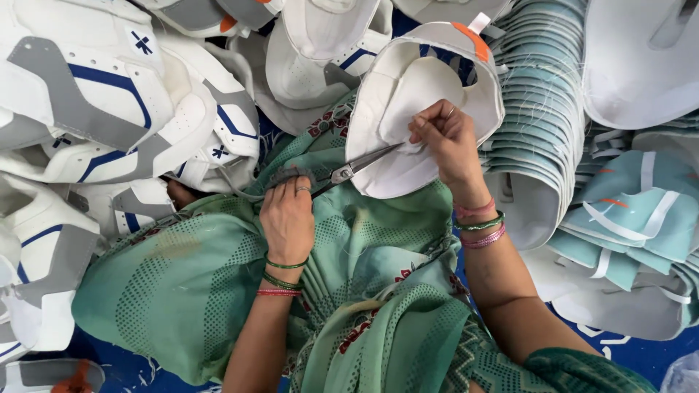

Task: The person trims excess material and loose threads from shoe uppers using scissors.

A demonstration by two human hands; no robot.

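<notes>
Blue floor [641, 356] shows only in patches at lower right and lower left; the rest is buried under work. Green patterned cloth [182, 284] drapes over the person's lap and fills the middle of the view. Left side: a heap of white shoe uppers [109, 109] with grey and blue panels, piled loosely and overlapping. Right side: a nested stack of pale teal pieces [539, 109], fanned edge to edge, loose threads lying across them; more teal pieces with white straps [633, 211] lower right, and a large white piece at top right. Centre top: one white upper [408, 80], lining side up, orange tab at its rim, resting on the lap cloth against the teal stack. Right hand [448, 142], grip narrow, fingertips pinched on the lining of this upper near its middle. Left hand [287, 218] closed around the grey-wrapped handles of scissors [357, 169]; blades slightly parted, tips reaching into the upper just beside the right fingertips. Bangles on both wrists, green and red left, pink and green right.
</notes>
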